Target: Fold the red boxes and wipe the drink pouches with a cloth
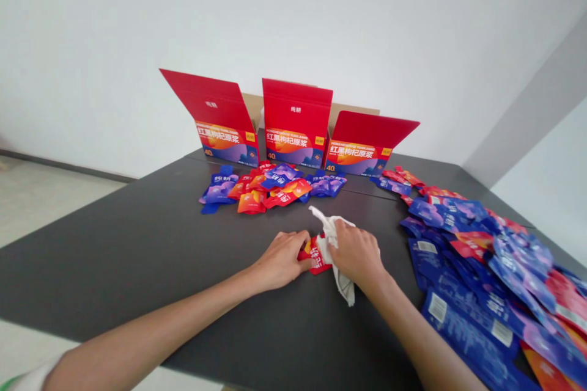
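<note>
A red sachet [312, 255] lies flat on the dark grey table [151, 244] in front of me. My left hand [280, 258] presses its left end down with closed fingers. My right hand [355, 252] is closed on a crumpled white cloth [334, 243] and holds it against the sachet's right side. One end of the cloth sticks up past my knuckles; the other trails under my wrist.
Three open red cartons [296, 128] stand in a row at the table's far edge. A small heap of red and purple sachets [270, 188] lies before them. A large pile of blue and red sachets [481, 263] covers the right side. White walls surround the table.
</note>
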Action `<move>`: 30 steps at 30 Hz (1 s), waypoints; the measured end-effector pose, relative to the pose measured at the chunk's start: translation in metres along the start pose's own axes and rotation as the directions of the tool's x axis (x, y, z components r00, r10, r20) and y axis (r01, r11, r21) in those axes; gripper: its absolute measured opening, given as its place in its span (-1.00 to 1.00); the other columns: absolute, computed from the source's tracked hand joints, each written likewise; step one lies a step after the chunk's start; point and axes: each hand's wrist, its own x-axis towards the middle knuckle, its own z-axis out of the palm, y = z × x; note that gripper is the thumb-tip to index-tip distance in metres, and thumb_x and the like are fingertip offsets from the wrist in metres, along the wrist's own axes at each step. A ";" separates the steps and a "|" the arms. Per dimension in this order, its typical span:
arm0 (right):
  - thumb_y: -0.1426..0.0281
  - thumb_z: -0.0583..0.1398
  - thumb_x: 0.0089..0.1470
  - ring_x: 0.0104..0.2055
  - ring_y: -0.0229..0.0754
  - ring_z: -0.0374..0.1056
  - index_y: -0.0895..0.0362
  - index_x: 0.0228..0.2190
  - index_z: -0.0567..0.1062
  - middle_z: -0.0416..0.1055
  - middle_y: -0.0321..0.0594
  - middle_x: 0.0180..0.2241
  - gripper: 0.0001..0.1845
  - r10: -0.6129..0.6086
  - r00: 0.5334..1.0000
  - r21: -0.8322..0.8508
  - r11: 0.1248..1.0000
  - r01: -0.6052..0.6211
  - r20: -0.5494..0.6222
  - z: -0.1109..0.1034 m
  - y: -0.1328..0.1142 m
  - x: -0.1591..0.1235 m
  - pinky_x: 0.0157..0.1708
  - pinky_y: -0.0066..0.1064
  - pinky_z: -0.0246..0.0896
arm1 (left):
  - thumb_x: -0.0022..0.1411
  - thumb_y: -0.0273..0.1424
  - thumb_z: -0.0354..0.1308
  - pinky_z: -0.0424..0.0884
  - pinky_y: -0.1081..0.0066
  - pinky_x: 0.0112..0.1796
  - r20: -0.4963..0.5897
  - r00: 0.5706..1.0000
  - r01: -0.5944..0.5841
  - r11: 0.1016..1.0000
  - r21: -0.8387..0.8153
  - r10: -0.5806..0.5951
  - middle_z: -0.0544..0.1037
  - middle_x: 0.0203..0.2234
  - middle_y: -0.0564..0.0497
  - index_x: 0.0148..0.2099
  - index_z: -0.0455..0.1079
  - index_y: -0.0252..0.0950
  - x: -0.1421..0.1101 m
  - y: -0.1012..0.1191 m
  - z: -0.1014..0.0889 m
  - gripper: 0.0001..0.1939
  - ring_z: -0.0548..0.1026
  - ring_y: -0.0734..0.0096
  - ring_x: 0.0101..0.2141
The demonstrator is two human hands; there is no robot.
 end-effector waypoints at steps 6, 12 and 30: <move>0.27 0.02 0.05 -0.21 -0.05 0.38 0.09 -0.15 0.29 0.44 -0.12 -0.24 -0.69 -0.004 0.999 -0.001 1.000 0.004 0.038 0.000 0.003 0.000 -0.29 -0.33 0.13 | 0.08 -0.30 0.12 0.21 0.45 -0.35 -0.003 1.000 -0.027 1.000 -0.014 0.027 0.44 -0.41 0.06 -0.30 0.27 -0.25 0.000 0.001 -0.001 -0.84 0.40 0.34 -0.35; 0.29 0.06 0.01 -0.22 -0.05 0.37 0.08 -0.22 0.29 0.44 -0.16 -0.26 -0.74 -0.135 0.991 0.009 0.991 0.135 0.001 0.003 0.003 -0.004 -0.27 -0.32 0.13 | 0.09 -0.29 0.12 0.21 0.46 -0.34 0.005 1.000 -0.025 1.000 -0.013 0.025 0.45 -0.40 0.06 -0.30 0.28 -0.26 0.000 0.000 0.000 -0.83 0.40 0.36 -0.36; 0.23 -0.06 0.11 -0.24 -0.01 0.38 0.10 -0.20 0.33 0.44 -0.06 -0.27 -0.69 0.303 0.952 -0.016 0.953 -0.303 0.040 -0.002 0.061 0.004 -0.39 -0.35 0.10 | 0.08 -0.25 0.09 0.21 0.52 -0.40 -0.025 1.000 -0.025 0.942 -0.335 0.018 0.39 -0.47 0.12 -0.38 0.24 -0.31 0.019 -0.024 -0.050 -0.79 0.33 0.47 -0.42</move>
